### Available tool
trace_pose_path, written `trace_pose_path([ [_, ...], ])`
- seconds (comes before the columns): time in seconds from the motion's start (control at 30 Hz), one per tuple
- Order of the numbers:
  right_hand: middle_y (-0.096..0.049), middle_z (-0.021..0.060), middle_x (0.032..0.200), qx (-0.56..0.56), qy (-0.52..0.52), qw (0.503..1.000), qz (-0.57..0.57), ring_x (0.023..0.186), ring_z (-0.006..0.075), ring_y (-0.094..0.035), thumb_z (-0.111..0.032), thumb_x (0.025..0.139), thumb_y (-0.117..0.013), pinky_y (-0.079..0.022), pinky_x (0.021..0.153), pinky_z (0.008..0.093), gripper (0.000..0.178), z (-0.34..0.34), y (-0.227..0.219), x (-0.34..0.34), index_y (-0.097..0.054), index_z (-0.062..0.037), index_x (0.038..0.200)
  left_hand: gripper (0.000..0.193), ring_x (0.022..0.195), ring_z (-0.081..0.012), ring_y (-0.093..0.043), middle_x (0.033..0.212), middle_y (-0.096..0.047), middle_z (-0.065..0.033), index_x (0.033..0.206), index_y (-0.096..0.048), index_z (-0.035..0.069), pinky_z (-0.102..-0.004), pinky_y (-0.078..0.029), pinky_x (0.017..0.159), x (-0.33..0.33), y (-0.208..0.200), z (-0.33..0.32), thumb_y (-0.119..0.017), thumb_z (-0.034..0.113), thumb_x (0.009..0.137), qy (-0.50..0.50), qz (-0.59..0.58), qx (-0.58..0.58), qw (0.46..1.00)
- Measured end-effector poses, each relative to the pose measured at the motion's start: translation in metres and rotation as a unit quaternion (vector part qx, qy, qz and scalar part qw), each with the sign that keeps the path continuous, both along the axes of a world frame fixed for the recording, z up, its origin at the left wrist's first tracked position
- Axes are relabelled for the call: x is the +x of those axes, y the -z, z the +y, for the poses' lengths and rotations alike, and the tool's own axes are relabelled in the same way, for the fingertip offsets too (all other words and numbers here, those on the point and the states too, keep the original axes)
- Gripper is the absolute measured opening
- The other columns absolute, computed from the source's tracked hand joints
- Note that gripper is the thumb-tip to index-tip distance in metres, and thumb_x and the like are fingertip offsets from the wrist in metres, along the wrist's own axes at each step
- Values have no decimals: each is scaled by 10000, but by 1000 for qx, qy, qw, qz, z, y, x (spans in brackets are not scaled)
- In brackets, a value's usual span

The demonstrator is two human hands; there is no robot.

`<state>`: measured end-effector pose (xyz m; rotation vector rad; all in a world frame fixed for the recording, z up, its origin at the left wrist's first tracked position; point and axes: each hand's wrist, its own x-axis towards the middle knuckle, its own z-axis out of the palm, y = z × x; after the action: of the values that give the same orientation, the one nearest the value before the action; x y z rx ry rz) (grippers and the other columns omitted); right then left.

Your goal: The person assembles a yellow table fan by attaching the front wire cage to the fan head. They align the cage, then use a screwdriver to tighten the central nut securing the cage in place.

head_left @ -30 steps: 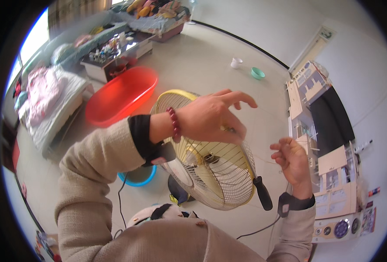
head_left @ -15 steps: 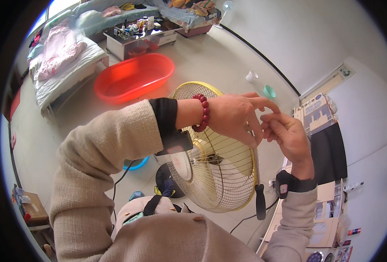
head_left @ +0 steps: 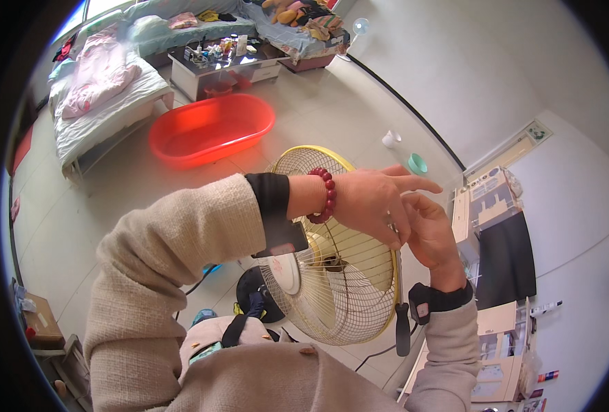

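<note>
My left hand, wearing a dark red bead bracelet, reaches across a yellow-rimmed electric fan. Its index finger stretches out while the lower fingers close at the upper end of a screwdriver. The screwdriver hangs with its black handle down beside the fan guard's right edge; the grip on its shaft is partly hidden. My right hand meets the left one, its fingers bent together against the left fingers. Whatever small thing they pinch does not show. Something shiny sits between the left fingers.
A red tub stands on the floor beyond the fan, with a bed left of it and a low table behind. A white cup and a green bowl lie farther right. Pale cabinets line the right wall.
My right hand has moved left and down, closer against the left hand. The view has tilted, so the fan and screwdriver appear lower. The left index finger is straighter.
</note>
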<state>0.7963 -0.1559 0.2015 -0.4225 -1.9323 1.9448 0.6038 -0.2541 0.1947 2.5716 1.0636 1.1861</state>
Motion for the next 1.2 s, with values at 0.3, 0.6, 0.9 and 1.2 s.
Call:
trace_pose_path([
  [0.3, -688, 77, 1030, 105, -21, 993, -55, 929, 155, -644, -58, 939, -608, -530, 818, 283, 190, 1, -5, -14, -663, 14, 1106, 115, 1296, -306, -414, 1490, -406, -56, 802, -790, 244, -433, -466, 978, -5, 6, 2, -772, 200, 697, 23, -8, 40, 999],
  [0.6, -694, 62, 1021, 150, -44, 984, -89, 928, 149, -640, -63, 931, -627, -522, 830, 278, 200, 7, -10, -20, -664, 6, 1114, 97, 1298, -297, -415, 1486, -410, -48, 794, -792, 236, -417, -451, 1000, -8, 8, 2, -769, 223, 701, 20, -11, 18, 1000],
  [0.9, -691, 76, 1018, 180, -77, 978, -75, 952, 164, -648, -129, 937, -643, -525, 838, 291, 239, 15, -7, -22, -641, 9, 1132, 95, 1292, -297, -425, 1489, -405, -46, 788, -792, 242, -415, -451, 1004, -9, 10, 3, -769, 223, 698, 19, -18, 29, 999],
  [1.2, -667, 105, 1079, 152, -122, 976, -98, 982, 187, -650, -120, 947, -618, -534, 834, 295, 281, 30, -6, -20, -587, 11, 1193, 100, 1298, -290, -421, 1493, -404, -46, 795, -795, 233, -418, -456, 1000, -5, 9, 3, -773, 219, 698, 11, -16, 3, 1000],
])
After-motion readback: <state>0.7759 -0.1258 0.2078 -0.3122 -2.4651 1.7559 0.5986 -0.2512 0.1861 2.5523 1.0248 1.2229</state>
